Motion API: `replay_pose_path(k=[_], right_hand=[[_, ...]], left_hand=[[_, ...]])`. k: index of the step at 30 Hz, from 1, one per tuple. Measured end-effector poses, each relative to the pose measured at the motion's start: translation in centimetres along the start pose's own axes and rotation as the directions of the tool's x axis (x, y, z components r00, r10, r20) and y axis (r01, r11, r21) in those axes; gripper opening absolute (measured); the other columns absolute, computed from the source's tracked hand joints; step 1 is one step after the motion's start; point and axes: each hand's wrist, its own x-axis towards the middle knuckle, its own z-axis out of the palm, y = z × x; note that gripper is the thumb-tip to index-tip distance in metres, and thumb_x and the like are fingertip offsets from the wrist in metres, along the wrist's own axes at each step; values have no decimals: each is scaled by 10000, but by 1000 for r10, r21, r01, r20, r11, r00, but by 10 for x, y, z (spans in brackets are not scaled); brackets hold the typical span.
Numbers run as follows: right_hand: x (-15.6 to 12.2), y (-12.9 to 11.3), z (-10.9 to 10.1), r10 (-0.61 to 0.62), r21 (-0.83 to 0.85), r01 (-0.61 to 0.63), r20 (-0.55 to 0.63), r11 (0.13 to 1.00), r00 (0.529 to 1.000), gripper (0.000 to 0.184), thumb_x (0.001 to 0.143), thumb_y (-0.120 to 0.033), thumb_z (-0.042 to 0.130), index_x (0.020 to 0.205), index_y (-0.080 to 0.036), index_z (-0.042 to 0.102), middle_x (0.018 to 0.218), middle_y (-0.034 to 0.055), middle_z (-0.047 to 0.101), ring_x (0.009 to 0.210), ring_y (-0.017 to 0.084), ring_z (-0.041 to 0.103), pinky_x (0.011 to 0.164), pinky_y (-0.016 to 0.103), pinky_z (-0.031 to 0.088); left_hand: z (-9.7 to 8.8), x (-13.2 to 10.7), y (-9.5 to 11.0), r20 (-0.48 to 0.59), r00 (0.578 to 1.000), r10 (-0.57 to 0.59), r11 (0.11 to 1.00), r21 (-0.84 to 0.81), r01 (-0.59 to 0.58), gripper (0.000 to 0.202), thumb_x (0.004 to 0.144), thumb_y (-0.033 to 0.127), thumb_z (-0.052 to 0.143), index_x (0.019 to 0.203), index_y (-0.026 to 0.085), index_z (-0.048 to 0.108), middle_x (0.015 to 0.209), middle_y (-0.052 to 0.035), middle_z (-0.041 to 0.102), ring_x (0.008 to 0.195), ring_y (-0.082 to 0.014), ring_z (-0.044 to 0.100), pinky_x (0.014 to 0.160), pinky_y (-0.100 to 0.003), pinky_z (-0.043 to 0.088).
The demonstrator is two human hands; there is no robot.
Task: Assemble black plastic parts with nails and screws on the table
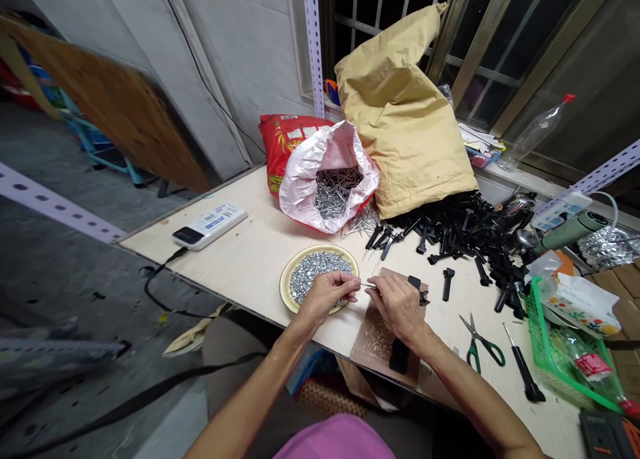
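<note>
A thin metal rod (367,285) spans the gap between my two hands, just right of a plate. My left hand (327,293) is closed in a pinch at the rod's left end, over the plate's edge; any small piece between its fingertips is hidden. My right hand (400,307) is closed around the other end, above a brown board (367,352). Black plastic parts (418,287) show beside its knuckles; whether they join the rod I cannot tell. Small shiny metal pieces (315,267) fill the yellowish plate (287,297).
Behind the plate, a red sack (285,145) with white lining holds many metal pins (335,192). A brown paper sack (410,132) stands beside a heap of black-handled parts (450,232). Scissors (477,345), a black-handled tool (523,369) and a green basket (537,339) lie right; a power bank (213,225) lies left.
</note>
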Motion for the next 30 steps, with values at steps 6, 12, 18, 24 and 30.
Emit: replay_pose_path(k=[6, 12, 18, 24, 30], right_hand=[[0, 0, 2, 19, 18, -19, 31, 1000, 999, 274, 970, -267, 406, 806, -191, 611, 709, 31, 632, 658, 146, 565, 618, 267, 369], [-1, 0, 5, 56, 66, -61, 68, 996, 996, 193, 948, -263, 452, 878, -192, 618, 786, 41, 624, 683, 147, 576, 602, 254, 382], [0, 1, 2, 24, 92, -31, 78, 995, 997, 190, 946, -279, 456, 926, -188, 622, 782, 39, 620, 685, 150, 586, 571, 251, 389], [-3, 4, 4, 33, 79, -40, 93, 996, 995, 227, 952, -231, 425, 821, -184, 604, 737, 33, 609, 648, 147, 589, 568, 247, 406], [-4, 5, 2, 76, 187, -103, 147, 977, 986, 150, 931, -260, 471, 964, -173, 589, 882, 57, 623, 738, 153, 611, 586, 237, 440]], left_hand=[[2, 0, 0, -9, 1000, -8, 1000, -8, 8, 329, 421, 357, 858, 559, 125, 671, 519, -3, 603, 457, -81, 521, 474, -214, 471], [0, 2, -3, 7, 1000, -15, 1000, -5, 16, 322, 444, 362, 853, 558, 131, 660, 500, 5, 591, 457, -87, 521, 485, -225, 477], [-3, 5, -4, 50, 997, -50, 999, 23, 49, 326, 454, 371, 849, 539, 128, 649, 477, 1, 582, 440, -89, 521, 486, -227, 467], [-4, 6, -3, 68, 995, -79, 997, 23, 77, 341, 437, 376, 859, 544, 125, 654, 491, -6, 598, 432, -87, 530, 473, -221, 462], [-2, 7, -3, 83, 992, -90, 996, 16, 89, 366, 416, 397, 865, 542, 123, 658, 499, -8, 604, 434, -81, 528, 463, -213, 464]])
